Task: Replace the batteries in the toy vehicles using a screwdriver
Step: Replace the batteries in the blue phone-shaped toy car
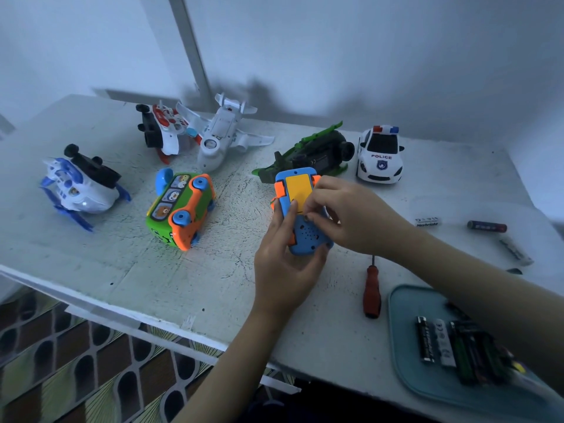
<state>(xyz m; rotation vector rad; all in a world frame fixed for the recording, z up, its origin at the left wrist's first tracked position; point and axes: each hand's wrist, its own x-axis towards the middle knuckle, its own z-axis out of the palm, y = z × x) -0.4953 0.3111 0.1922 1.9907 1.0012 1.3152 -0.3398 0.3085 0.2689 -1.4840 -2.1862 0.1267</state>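
The scene is dim, with a cold blue cast. The brightest pool of light lies mid-frame on the scuffed white tabletop (213,270), around the blue and orange plastic toy vehicle (308,236). On the pale grey wall (396,56), soft dark shadows smear at 12 o'clock above the white plastic toy aeroplane (219,138). The wide lens bows the tabletop's outline. At 4 to 5 o'clock the black cylindrical batteries (425,340) on the teal tray (403,331) are blurred. The frame darkens toward 7 o'clock.

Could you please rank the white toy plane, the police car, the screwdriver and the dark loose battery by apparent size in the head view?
1. white toy plane
2. police car
3. screwdriver; nearer the camera, so unsure against the car
4. dark loose battery
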